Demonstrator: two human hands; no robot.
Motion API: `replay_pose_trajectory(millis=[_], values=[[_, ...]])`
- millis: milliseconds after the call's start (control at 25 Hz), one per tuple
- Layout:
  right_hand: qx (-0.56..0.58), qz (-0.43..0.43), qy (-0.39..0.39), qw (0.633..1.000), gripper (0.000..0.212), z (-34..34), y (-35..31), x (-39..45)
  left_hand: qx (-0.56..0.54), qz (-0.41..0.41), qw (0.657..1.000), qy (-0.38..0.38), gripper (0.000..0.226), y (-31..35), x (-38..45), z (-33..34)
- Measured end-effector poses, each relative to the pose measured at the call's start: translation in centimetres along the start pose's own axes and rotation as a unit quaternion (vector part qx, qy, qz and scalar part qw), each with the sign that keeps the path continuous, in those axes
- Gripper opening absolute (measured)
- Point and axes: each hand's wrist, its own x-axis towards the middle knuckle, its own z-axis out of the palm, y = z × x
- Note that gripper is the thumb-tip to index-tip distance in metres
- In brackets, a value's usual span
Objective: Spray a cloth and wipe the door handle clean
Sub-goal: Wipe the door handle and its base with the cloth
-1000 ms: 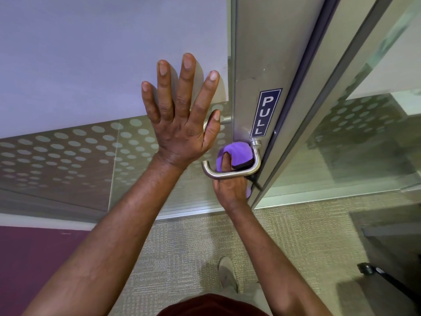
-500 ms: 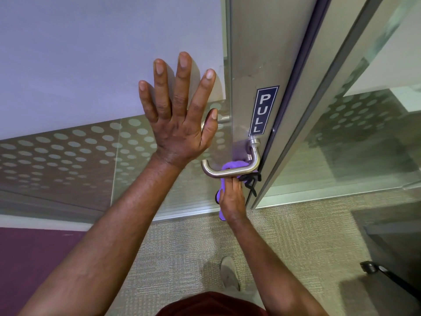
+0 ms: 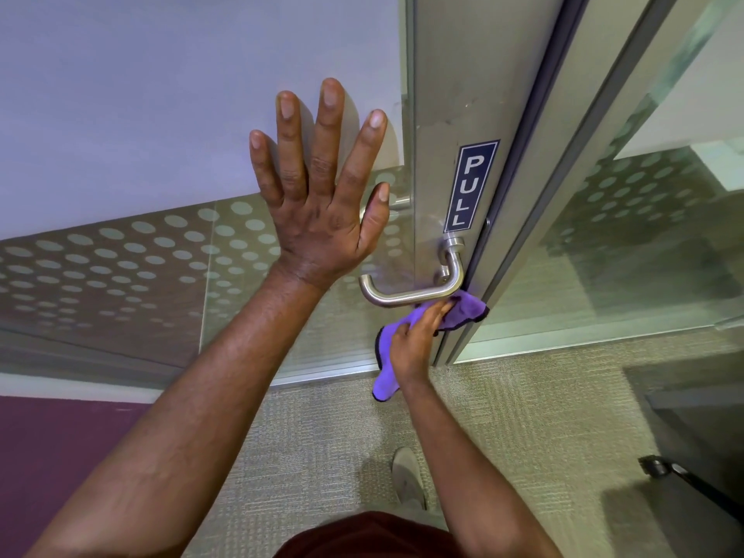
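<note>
A brushed steel lever door handle (image 3: 406, 296) juts from the grey metal door stile (image 3: 455, 94), just below a blue PULL sign (image 3: 469, 187). My right hand (image 3: 414, 340) grips a purple cloth (image 3: 463, 312) and presses it against the underside of the handle near its bend; one end of the cloth hangs down below my wrist. My left hand (image 3: 322, 195) lies flat on the glass door panel with fingers spread, left of the handle. No spray bottle is in view.
The glass panel (image 3: 120, 267) carries a band of frosted dots. A second glass pane (image 3: 644, 235) stands to the right of the frame. Beige carpet (image 3: 523, 416) covers the floor, with my shoe (image 3: 408, 477) below and a dark object (image 3: 664, 469) at lower right.
My right hand slid the cloth down from over the handle's neck to beneath the lever and toward the door edge. My left hand stayed flat on the glass.
</note>
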Motion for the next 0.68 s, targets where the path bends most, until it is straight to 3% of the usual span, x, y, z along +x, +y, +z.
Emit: replay_pose_trajectory(millis=[120, 200, 320, 440, 560, 680], values=[[0.179, 0.190, 0.019, 0.965, 0.083, 1.3, -1.3, 2.8, 0.011, 0.003, 1.000, -0.005, 0.055, 0.0, 0.0, -0.1], [0.285, 0.274, 0.009, 0.918, 0.055, 0.9, -0.6, 4.8, 0.007, 0.001, 1.000, -0.005, 0.056, 0.0, -0.1, 0.0], [0.313, 0.319, -0.035, 0.894, 0.043, -0.2, 2.3, 6.7, 0.008, 0.003, 1.000, 0.000, 0.056, 0.1, 0.1, 0.0], [0.343, 0.329, -0.060, 0.878, 0.020, -1.8, 0.6, 5.7, -0.005, 0.003, 1.000, 0.000, 0.056, 0.1, 0.0, 0.0], [0.372, 0.316, -0.062, 0.871, 0.038, -2.1, -1.5, 4.6, -0.007, 0.005, 1.000, 0.003, 0.056, 0.0, 0.1, 0.1], [0.379, 0.290, -0.130, 0.869, 0.034, -3.7, -2.8, 2.6, -0.011, 0.006, 1.000, 0.004, 0.056, 0.1, 0.0, 0.0]])
